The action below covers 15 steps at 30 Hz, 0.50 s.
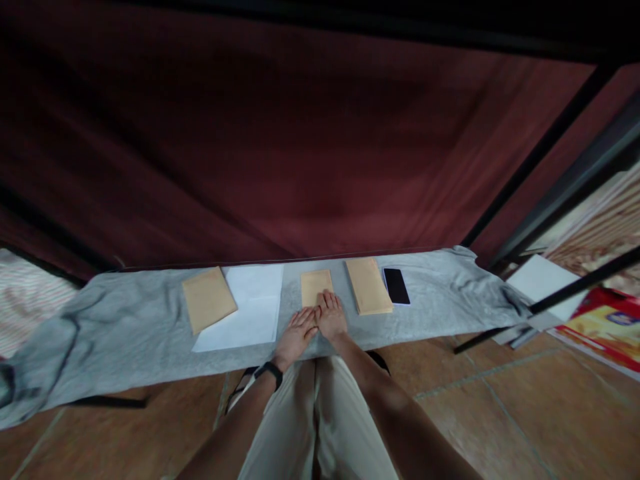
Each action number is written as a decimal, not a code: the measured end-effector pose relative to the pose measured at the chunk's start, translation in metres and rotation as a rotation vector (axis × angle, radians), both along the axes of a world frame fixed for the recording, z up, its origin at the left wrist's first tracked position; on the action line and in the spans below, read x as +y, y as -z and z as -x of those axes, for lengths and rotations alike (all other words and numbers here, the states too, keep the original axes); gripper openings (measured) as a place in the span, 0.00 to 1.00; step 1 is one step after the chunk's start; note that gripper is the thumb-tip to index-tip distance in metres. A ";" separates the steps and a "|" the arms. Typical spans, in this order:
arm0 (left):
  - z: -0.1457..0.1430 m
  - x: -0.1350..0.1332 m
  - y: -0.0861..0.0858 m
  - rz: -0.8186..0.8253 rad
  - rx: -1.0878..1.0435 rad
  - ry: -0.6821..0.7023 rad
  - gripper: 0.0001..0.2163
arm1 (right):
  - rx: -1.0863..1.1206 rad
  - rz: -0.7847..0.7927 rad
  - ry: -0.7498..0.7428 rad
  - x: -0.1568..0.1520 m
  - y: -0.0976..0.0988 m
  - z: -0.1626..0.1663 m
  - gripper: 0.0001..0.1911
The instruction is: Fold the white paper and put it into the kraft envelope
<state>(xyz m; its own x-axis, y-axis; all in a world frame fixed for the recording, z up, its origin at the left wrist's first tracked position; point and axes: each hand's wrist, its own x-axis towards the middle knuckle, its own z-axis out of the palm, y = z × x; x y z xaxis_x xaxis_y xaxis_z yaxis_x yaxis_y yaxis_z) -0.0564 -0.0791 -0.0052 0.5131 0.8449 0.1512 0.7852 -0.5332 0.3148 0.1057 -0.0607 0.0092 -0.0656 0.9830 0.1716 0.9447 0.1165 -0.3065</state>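
My left hand (295, 335) lies flat on the grey cloth (125, 333), fingers stretched out, with a black band at its wrist. My right hand (330, 313) lies flat beside it, fingers extended over the near edge of a small brown envelope (315, 285). The two hands touch at the fingertips. Neither hand grips anything. A stack of brown envelopes (369, 285) lies just right of my right hand. To the left, white paper sheets (247, 307) lie with another brown envelope (208, 298) partly on them.
A black phone (396, 286) lies face up right of the envelope stack. A dark red curtain (280, 147) hangs behind the cloth. White paper (543, 277) and a red and yellow package (605, 327) sit at the right, behind black metal bars. Tiled floor lies below.
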 end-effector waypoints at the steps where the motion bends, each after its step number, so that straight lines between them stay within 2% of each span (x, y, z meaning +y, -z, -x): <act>1: 0.000 0.000 0.000 0.003 -0.018 -0.007 0.24 | -0.002 -0.002 -0.001 0.000 0.000 0.000 0.27; 15: -0.005 -0.018 -0.001 -0.019 -0.092 -0.062 0.22 | -0.009 -0.094 0.020 -0.017 0.009 -0.007 0.27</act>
<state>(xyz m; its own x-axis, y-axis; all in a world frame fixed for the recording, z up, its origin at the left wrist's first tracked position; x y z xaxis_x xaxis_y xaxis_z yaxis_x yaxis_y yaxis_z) -0.0516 -0.0967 -0.0039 0.4429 0.8713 0.2114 0.7855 -0.4908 0.3771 0.1132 -0.0778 -0.0002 -0.0483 0.9636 0.2629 0.9498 0.1258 -0.2865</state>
